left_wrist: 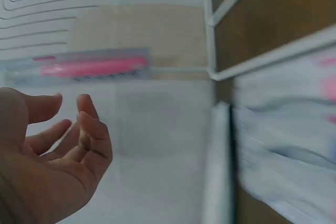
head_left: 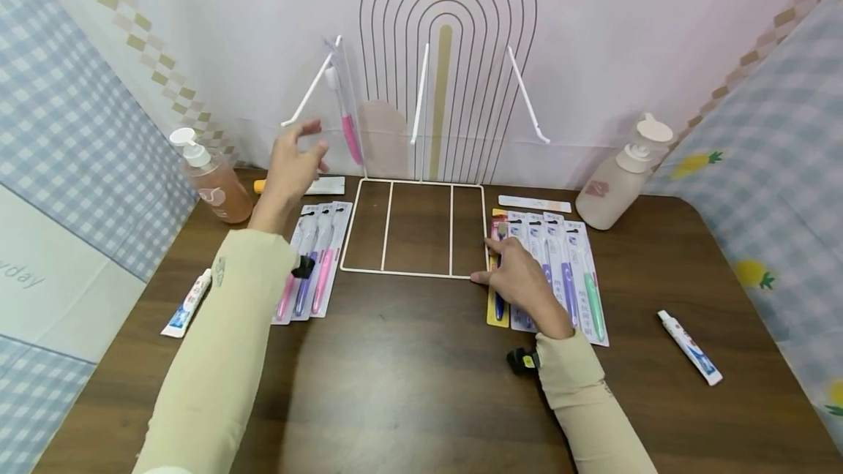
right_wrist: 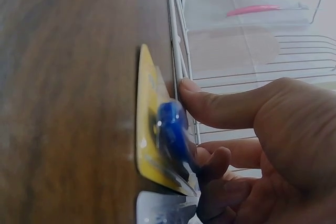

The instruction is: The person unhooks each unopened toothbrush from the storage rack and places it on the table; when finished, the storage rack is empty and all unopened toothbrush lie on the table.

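A white wire rack (head_left: 417,274) stands on the table, its base flat and three hooks reaching forward. A packaged toothbrush with a pink handle (head_left: 351,139) hangs at the left hook (head_left: 309,90); it also shows in the left wrist view (left_wrist: 94,67). Just left of this toothbrush, my left hand (head_left: 294,170) is raised with fingers apart and loosely bent, holding nothing. My right hand (head_left: 523,280) grips the front right corner of the rack's base with thumb and fingers. Beneath that hand lies a yellow-backed toothbrush pack (right_wrist: 144,124) with a blue handle.
Packaged toothbrushes (head_left: 323,276) lie left of the rack, and several more packs (head_left: 596,298) lie to the right. Pump bottles (head_left: 220,185) (head_left: 612,185) stand at both back corners. Toothpaste tubes (head_left: 187,303) (head_left: 689,347) lie at both sides. A flat white box (head_left: 535,203) lies behind the right packs.
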`<state>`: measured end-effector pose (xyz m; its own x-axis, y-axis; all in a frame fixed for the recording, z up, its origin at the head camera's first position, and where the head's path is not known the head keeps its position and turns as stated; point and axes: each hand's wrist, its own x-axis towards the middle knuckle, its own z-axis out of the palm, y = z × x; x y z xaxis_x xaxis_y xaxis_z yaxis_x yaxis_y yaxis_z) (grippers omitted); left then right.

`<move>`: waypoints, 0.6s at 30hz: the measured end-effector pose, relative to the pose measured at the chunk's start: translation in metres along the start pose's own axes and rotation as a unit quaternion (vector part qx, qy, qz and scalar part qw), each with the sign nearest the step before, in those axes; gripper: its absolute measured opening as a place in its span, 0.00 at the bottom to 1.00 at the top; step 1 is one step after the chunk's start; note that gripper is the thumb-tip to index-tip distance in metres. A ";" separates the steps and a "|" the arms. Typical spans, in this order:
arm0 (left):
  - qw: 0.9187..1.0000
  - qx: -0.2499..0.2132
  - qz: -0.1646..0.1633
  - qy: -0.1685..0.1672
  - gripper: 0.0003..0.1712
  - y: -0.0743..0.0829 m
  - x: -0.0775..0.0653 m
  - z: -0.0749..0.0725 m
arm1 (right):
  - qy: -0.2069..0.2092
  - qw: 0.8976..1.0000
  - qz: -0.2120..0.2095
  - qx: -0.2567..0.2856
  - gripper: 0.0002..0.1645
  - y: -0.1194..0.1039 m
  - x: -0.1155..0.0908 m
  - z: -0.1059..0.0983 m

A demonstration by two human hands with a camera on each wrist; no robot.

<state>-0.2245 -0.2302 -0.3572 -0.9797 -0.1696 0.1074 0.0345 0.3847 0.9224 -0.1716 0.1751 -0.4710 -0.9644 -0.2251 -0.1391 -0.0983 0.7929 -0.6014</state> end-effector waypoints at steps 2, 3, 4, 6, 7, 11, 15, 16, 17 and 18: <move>0.999 -0.027 0.011 0.013 0.33 0.012 0.009 0.003 | -0.007 1.000 0.002 -0.001 0.54 0.002 0.002 0.002; 0.999 -0.036 0.019 0.018 0.32 0.018 0.012 0.003 | -0.008 1.000 0.000 -0.002 0.54 0.003 0.003 0.003; 0.999 -0.038 0.026 0.021 0.32 0.023 0.016 0.003 | -0.009 1.000 0.001 -0.002 0.53 0.002 0.003 0.003; 0.998 -0.037 0.038 0.018 0.33 0.031 0.023 0.002 | -0.006 1.000 0.000 0.002 0.54 0.001 0.003 0.003; 0.998 -0.034 0.043 0.013 0.33 0.035 0.026 0.001 | -0.007 1.000 -0.002 0.004 0.54 0.000 0.003 0.003; 0.998 -0.015 0.052 -0.016 0.30 0.044 0.034 -0.005 | -0.010 1.000 0.003 0.007 0.54 -0.008 -0.001 0.000; 0.998 -0.011 0.049 -0.033 0.26 0.043 0.036 -0.013 | -0.017 1.000 0.004 0.002 0.53 -0.013 -0.002 -0.001; 0.998 -0.013 0.049 -0.034 0.25 0.043 0.035 -0.014 | -0.017 1.000 0.004 0.002 0.53 -0.013 -0.002 -0.001; 0.998 -0.015 0.050 -0.035 0.22 0.042 0.035 -0.015 | -0.017 1.000 0.004 0.002 0.53 -0.014 -0.002 -0.001; 0.998 -0.019 0.051 -0.035 0.19 0.041 0.035 -0.015 | -0.015 1.000 0.002 0.001 0.53 -0.014 -0.001 -0.001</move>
<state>-0.2543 -0.2340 -0.3099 -0.9821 -0.0674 0.1759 0.1403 0.3615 0.9217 -0.1695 0.1648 -0.4618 -0.9567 -0.2396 -0.1654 -0.0942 0.7924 -0.6027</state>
